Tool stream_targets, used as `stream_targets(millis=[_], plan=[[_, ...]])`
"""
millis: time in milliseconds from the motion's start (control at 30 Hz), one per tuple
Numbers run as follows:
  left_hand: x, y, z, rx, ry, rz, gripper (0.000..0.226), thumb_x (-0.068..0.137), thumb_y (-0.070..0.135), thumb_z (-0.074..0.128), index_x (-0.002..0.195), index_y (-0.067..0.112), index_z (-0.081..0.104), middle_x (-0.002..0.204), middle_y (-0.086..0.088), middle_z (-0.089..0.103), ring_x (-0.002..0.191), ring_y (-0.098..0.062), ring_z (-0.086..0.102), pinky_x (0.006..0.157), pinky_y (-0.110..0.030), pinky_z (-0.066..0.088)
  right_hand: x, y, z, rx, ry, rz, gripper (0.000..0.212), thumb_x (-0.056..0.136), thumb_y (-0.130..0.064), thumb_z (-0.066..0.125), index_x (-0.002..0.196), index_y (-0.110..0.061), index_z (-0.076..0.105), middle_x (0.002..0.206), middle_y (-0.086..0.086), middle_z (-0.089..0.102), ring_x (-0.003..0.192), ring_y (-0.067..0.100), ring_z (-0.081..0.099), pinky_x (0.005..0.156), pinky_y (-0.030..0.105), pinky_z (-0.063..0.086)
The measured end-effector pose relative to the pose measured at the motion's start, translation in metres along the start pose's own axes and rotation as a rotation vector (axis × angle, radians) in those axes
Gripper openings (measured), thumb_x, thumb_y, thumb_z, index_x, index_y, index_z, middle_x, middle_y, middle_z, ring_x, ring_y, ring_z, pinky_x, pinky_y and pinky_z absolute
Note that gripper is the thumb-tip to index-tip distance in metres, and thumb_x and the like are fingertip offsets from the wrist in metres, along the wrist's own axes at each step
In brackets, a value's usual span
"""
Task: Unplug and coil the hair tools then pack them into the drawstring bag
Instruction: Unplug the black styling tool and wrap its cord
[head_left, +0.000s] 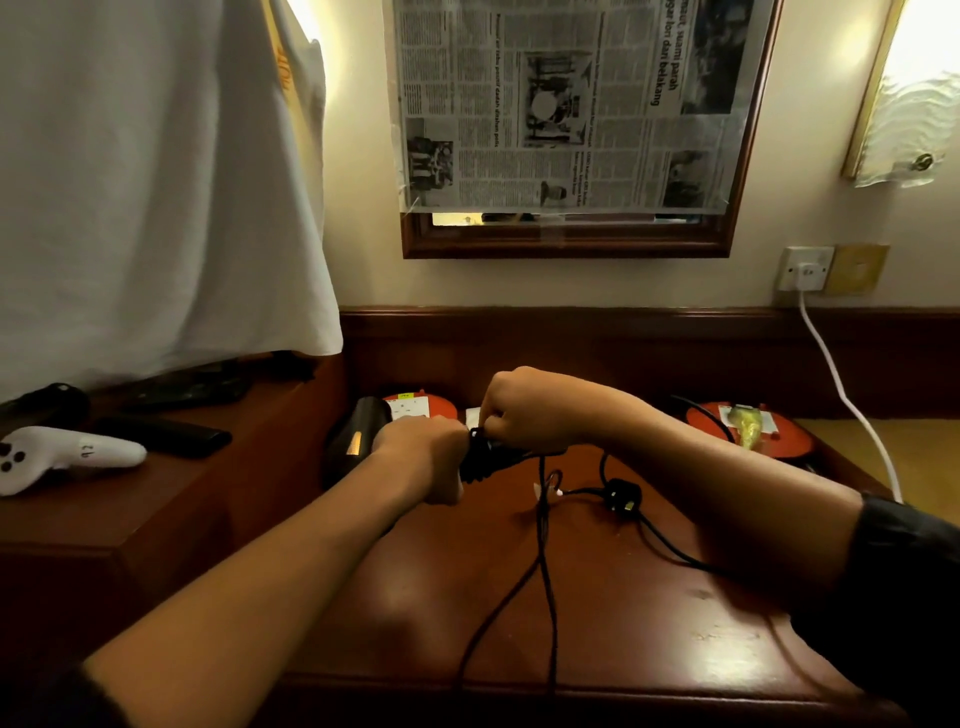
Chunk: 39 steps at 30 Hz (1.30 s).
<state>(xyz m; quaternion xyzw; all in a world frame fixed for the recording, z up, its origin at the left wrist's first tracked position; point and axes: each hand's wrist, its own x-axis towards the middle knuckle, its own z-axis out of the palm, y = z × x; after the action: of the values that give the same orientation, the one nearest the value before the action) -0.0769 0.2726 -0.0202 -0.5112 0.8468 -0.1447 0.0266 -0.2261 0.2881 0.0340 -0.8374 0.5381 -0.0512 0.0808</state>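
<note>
A black hair dryer (356, 439) is held above the dark wooden table (649, 613), its body sticking out to the left of my left hand (423, 457), which grips its handle. My right hand (524, 410) pinches the black cord (543, 530) right at the handle's end, where several turns are wrapped. The cord's loose loops hang down over the table's front edge. Its black plug (623, 496) lies unplugged on the table, to the right of my hands. No drawstring bag is in view.
Two red round cases (753, 428) lie at the table's back edge. A white cable (852, 405) runs from the wall socket (805, 268) down the right side. On the raised ledge at left lie a white controller (67, 457) and a black remote (166, 434). White cloth hangs above.
</note>
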Motion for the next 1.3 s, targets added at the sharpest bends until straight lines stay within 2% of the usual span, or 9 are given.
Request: stream_targets(millis=[233, 333, 533, 633, 733, 900, 1100, 1200, 1300], plan=[[-0.005, -0.015, 0.017, -0.077, -0.064, -0.158, 0.051, 0.084, 0.028, 0.066, 0.127, 0.016, 0.041, 0.107, -0.005, 0.057, 0.085, -0.025, 0.053, 0.073, -0.036, 0.053, -0.013, 0.004, 0.014, -0.024, -0.004, -0.063, 0.028, 0.103, -0.033, 0.047, 0.107, -0.018, 0.071, 0.071, -0.010, 0.055, 0.061, 0.009, 0.050, 0.060, 0.029, 0.042], [-0.005, -0.023, 0.020, -0.103, -0.068, -0.225, 0.057, 0.082, 0.032, 0.068, 0.130, 0.021, 0.039, 0.101, -0.002, 0.054, 0.089, -0.024, 0.055, 0.070, -0.035, 0.052, -0.013, 0.010, 0.018, 0.029, 0.031, -0.069, 0.030, 0.104, -0.033, 0.046, 0.118, -0.027, 0.071, 0.067, -0.010, 0.053, 0.057, 0.008, 0.045, 0.057, 0.027, 0.037], [0.000, -0.036, 0.010, -0.265, 0.004, -0.336, 0.051, 0.077, 0.039, 0.072, 0.117, 0.020, 0.046, 0.096, -0.001, 0.056, 0.082, -0.022, 0.054, 0.064, -0.033, 0.044, -0.007, 0.009, 0.024, 0.233, 0.061, -0.121, 0.030, 0.105, -0.027, 0.044, 0.121, -0.019, 0.069, 0.064, -0.007, 0.051, 0.050, 0.005, 0.041, 0.049, 0.018, 0.032], [0.001, -0.049, 0.002, -0.453, -0.017, -0.368, 0.048, 0.073, 0.042, 0.073, 0.107, 0.020, 0.047, 0.092, 0.001, 0.057, 0.081, -0.020, 0.058, 0.062, -0.034, 0.047, -0.005, 0.018, 0.036, 0.513, 0.025, -0.137, 0.029, 0.106, -0.030, 0.042, 0.105, -0.028, 0.071, 0.062, 0.004, 0.039, 0.050, 0.015, 0.034, 0.050, 0.030, 0.030], [-0.003, -0.055, 0.001, -0.654, 0.015, -0.301, 0.033, 0.073, 0.031, 0.074, 0.100, 0.021, 0.058, 0.092, -0.002, 0.064, 0.081, -0.020, 0.063, 0.065, -0.033, 0.050, -0.004, 0.031, 0.053, 0.817, -0.098, -0.102, 0.034, 0.107, -0.035, 0.040, 0.092, -0.025, 0.068, 0.060, 0.000, 0.028, 0.049, 0.015, 0.023, 0.048, 0.031, 0.021], [-0.017, -0.046, -0.008, -1.027, 0.058, -0.128, 0.021, 0.076, 0.009, 0.072, 0.095, 0.017, 0.068, 0.063, 0.006, 0.060, 0.057, -0.009, 0.058, 0.059, -0.028, 0.047, 0.000, 0.046, 0.075, 0.846, -0.156, -0.085, 0.050, 0.105, -0.048, 0.033, 0.078, -0.013, 0.056, 0.060, -0.001, 0.028, 0.051, 0.012, 0.025, 0.053, 0.027, 0.028], [-0.027, -0.038, -0.019, -1.103, -0.065, 0.032, 0.027, 0.072, 0.015, 0.066, 0.087, -0.006, 0.056, 0.073, -0.010, 0.060, 0.066, -0.026, 0.056, 0.066, -0.041, 0.045, 0.004, 0.059, 0.084, 0.861, -0.134, -0.138, 0.042, 0.100, -0.048, 0.038, 0.073, -0.020, 0.051, 0.069, -0.001, 0.039, 0.059, 0.012, 0.038, 0.066, 0.030, 0.038], [-0.032, -0.034, -0.026, -1.120, -0.114, 0.103, 0.014, 0.082, 0.006, 0.065, 0.094, 0.001, 0.060, 0.074, -0.010, 0.063, 0.068, -0.023, 0.062, 0.071, -0.039, 0.052, 0.007, 0.062, 0.082, 0.898, -0.147, -0.162, 0.040, 0.096, -0.049, 0.044, 0.071, -0.019, 0.044, 0.067, -0.004, 0.034, 0.059, 0.011, 0.031, 0.066, 0.029, 0.035], [-0.032, -0.024, -0.033, -1.100, -0.146, 0.139, 0.029, 0.085, 0.000, 0.064, 0.109, 0.012, 0.055, 0.075, -0.005, 0.063, 0.063, -0.010, 0.064, 0.064, -0.024, 0.054, 0.009, 0.064, 0.077, 0.824, -0.121, -0.120, 0.038, 0.097, -0.045, 0.053, 0.076, -0.014, 0.048, 0.068, -0.002, 0.037, 0.060, 0.010, 0.036, 0.065, 0.026, 0.042]])
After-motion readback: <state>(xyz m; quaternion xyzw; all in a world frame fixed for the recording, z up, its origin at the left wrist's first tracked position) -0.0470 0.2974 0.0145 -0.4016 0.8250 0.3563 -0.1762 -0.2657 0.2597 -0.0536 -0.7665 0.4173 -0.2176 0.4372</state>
